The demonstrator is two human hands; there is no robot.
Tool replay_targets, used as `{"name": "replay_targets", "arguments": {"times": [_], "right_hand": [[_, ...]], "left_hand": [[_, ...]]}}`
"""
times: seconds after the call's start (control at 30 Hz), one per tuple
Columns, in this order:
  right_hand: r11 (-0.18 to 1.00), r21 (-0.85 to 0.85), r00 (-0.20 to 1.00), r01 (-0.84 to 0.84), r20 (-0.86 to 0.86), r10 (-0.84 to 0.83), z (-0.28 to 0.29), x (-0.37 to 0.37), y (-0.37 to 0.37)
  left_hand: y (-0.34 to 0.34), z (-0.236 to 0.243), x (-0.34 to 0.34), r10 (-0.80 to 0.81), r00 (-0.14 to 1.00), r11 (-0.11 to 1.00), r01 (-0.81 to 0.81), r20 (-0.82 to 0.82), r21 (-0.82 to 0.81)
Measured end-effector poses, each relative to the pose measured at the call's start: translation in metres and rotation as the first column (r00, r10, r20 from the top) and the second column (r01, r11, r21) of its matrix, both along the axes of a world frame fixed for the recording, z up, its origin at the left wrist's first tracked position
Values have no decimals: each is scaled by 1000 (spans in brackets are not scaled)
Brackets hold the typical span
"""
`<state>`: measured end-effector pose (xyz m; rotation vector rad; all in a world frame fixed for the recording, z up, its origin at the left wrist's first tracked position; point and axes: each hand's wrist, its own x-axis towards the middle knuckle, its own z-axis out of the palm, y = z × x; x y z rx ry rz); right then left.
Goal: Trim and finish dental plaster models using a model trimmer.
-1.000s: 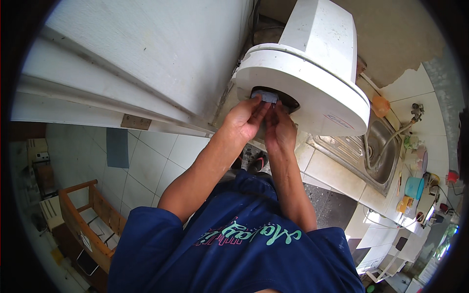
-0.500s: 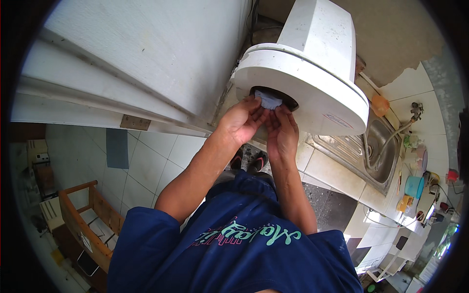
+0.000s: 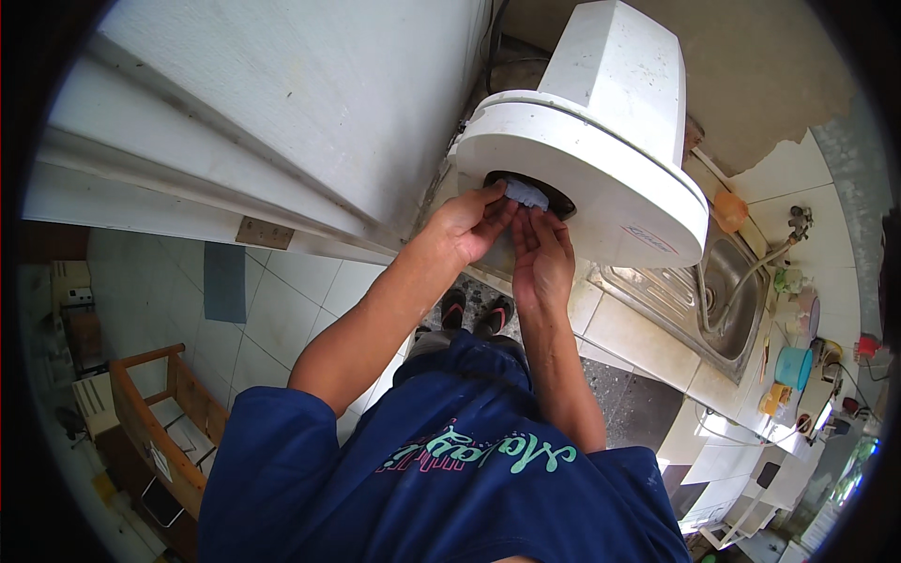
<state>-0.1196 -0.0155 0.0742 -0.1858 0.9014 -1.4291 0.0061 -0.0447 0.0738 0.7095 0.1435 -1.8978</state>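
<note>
A white machine [image 3: 582,155] with a broad rounded face stands before me. Low in that face is a dark opening [image 3: 563,205]. At its mouth sits a small blue-grey piece [image 3: 527,194], perhaps folded cloth or a soft lump; its exact kind does not show. My left hand [image 3: 471,223] pinches its left side between thumb and fingers. From below, my right hand [image 3: 543,258] is turned palm up, its fingertips closed on the lower edge of the same piece. Whatever lies deeper in the opening is hidden.
A steel sink [image 3: 732,300] with a tap [image 3: 798,223] is set in the tiled counter [image 3: 648,328] to the right. Close on the left is a large white panel [image 3: 282,103]. A wooden frame [image 3: 150,422] stands at lower left on the tiled floor.
The blue-grey piece sits slightly lower and further right in the picture, and less of it shows. My fingers remain on it; the whole view has shifted a little.
</note>
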Motion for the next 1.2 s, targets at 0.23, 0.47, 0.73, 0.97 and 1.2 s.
{"name": "replay_targets", "arguments": {"times": [0.23,0.47,0.73,0.97,1.2], "right_hand": [[1000,-19,999,-19,44,20,-2,-7,6],[991,-73,991,-112,-79,106,9,-12,17],[986,-100,991,-132,-6,132,4,-11,4],[995,-21,994,-100,49,101,-8,-12,-3],[991,-43,991,-127,30,129,-3,-11,0]], "left_hand": [[2,-1,4,-90,996,996,90,-29,19],[28,-2,4,-104,986,978,125,129,-168],[17,-16,-2,-18,997,994,26,71,-109],[9,-10,-12,76,997,997,-76,29,23],[2,-1,-15,132,990,991,-133,57,9]]}}
